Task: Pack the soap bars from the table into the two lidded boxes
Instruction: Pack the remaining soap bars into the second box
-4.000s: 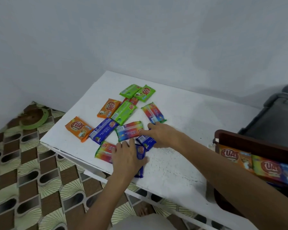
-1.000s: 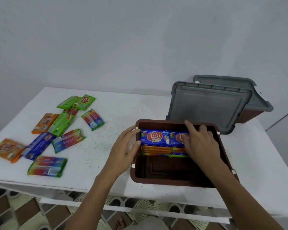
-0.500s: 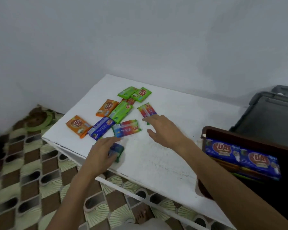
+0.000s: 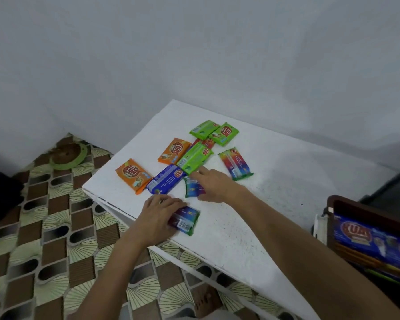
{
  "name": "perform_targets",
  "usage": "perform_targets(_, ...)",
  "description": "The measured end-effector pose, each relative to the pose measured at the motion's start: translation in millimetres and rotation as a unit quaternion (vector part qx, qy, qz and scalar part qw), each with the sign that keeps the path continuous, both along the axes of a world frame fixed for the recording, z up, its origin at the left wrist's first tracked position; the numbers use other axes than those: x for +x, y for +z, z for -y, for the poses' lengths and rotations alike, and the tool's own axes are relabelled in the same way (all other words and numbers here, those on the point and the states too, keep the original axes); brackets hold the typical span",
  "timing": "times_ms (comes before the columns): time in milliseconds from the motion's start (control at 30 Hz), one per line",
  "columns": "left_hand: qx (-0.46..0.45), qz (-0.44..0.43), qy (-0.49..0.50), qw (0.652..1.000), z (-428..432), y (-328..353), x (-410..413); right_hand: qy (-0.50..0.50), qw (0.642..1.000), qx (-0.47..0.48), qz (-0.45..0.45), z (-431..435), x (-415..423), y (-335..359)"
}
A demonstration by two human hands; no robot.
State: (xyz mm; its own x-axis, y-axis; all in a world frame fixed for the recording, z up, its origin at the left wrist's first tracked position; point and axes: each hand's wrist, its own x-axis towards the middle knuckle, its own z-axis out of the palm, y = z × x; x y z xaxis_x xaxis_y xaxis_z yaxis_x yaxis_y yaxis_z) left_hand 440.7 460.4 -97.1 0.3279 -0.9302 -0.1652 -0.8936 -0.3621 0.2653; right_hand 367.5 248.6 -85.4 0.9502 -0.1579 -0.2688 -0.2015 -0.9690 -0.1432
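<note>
By the tabletop's front left edge, the left hand now grips the near rainbow bar. The right hand has just landed, fingers straight, on a second rainbow bar. Both bars look bound for the brown box.

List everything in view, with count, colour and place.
green soap bars: three, green, far part of the table
orange soap bars: two, orange, left of the green ones
red soap bar: one, red, partly hidden among green ones
blue soap bar: one, blue, beside nearer orange bar
rainbow soap bars: three, multicolour, one free, one under each hand
table: one, white
box: one, brown, right edge, blue bars inside
ring: one, green, on the floor
left hand: over nearest rainbow bar, grip unclear
right hand: fingers straight, on a rainbow bar
</note>
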Motion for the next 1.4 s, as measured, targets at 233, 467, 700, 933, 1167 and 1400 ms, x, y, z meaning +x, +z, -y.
perform_targets(233, -0.123, -0.145, 0.042, 0.981, -2, -1, -7, -0.110, 0.985, 0.112, 0.071, 16, -43, 28)
perform_targets(467, -0.258, -0.447, 0.173, 0.839, 30, 50, -51, -0.299, 0.851, 0.349, 0.254, 39, -137, 73)
perform_targets(700, -0.253, -0.580, 0.165, 0.756, 69, 81, -105, -0.373, 0.724, 0.459, 0.356, 34, -255, 109)
perform_targets(933, -0.164, -0.610, 0.050, 0.774, 109, 87, -161, -0.423, 0.698, 0.447, 0.367, 25, -366, 118)
perform_targets(1167, -0.161, -0.629, 0.032, 0.760, 138, 87, -210, -0.448, 0.670, 0.505, 0.309, 19, -417, 100)
perform_targets(1400, -0.154, -0.648, 0.072, 0.742, 145, 78, -230, -0.461, 0.674, 0.545, 0.188, 27, -399, 63)
